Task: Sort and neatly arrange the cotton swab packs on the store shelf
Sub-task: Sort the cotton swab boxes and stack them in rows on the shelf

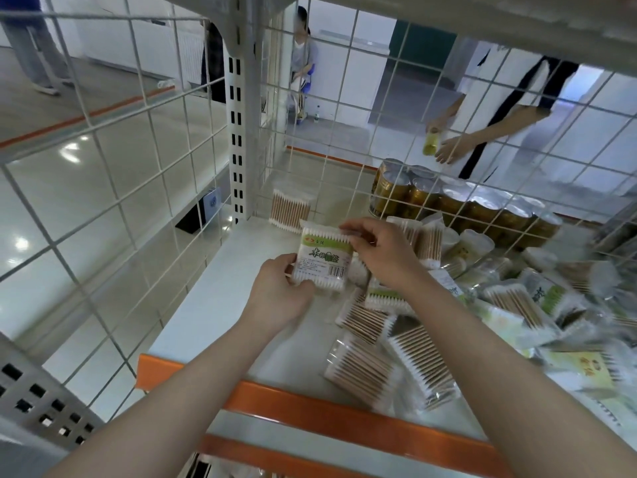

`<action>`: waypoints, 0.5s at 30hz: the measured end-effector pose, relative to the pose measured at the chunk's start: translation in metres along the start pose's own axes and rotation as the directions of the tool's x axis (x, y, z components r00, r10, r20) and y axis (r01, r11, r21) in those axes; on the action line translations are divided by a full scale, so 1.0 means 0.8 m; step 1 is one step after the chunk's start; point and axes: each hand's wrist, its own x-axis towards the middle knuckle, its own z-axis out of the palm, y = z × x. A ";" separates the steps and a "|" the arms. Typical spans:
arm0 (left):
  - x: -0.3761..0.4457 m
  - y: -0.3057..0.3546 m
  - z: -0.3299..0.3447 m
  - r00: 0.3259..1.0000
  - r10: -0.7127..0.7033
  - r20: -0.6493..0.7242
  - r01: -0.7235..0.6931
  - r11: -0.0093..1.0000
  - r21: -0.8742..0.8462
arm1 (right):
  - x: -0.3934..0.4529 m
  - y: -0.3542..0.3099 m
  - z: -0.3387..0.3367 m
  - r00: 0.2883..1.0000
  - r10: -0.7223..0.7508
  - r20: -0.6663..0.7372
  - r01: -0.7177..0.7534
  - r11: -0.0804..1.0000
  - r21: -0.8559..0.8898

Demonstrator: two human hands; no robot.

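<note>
A cotton swab pack [324,258] with a green and white label is held upright above the white shelf [220,291], both hands on it. My left hand [281,293] grips its lower left corner. My right hand [381,251] pinches its top right edge. Another swab pack [290,209] stands against the back wire grid in the left corner. Several loose packs [386,360] lie scattered flat on the shelf to the right, some with wooden sticks showing, some label side up [537,305].
White wire mesh [113,201] closes the shelf's left side and back. An orange rail [310,407] runs along the front edge. Jars with silver lids [448,198] stand behind the back grid, where another person's hands [448,150] hold a jar.
</note>
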 end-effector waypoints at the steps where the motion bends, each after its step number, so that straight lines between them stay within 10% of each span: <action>1: 0.000 0.001 0.000 1.000 -0.008 -0.003 0.008 1.000 -0.030 | 0.000 0.000 0.000 1.000 -0.004 -0.009 0.004 1.000 -0.004; 15: 0.010 -0.030 -0.005 0.952 -0.131 -0.276 0.138 0.990 0.008 | 0.002 0.016 -0.011 0.994 0.003 -0.110 -0.015 0.993 -0.114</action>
